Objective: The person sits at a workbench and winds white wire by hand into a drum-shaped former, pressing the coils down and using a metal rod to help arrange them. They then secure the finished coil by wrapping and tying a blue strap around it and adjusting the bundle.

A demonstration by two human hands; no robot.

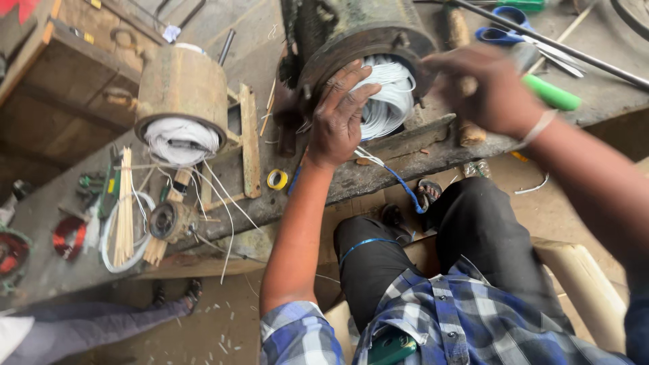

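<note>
My left hand lies with its fingers spread on the white wire winding that fills the mouth of a large dark motor stator on the workbench. It presses against the coils and closes around nothing. My right hand, blurred, hovers just right of the stator's rim, shut on a green-handled tool whose tip is hidden behind the fingers. A blue wire hangs from the winding over the bench's edge toward my knees.
A smaller stator with white windings sits to the left. Near it are a bundle of thin sticks, a yellow tape roll and a red coil. Blue scissors and a metal rod lie behind. Another person's leg is at lower left.
</note>
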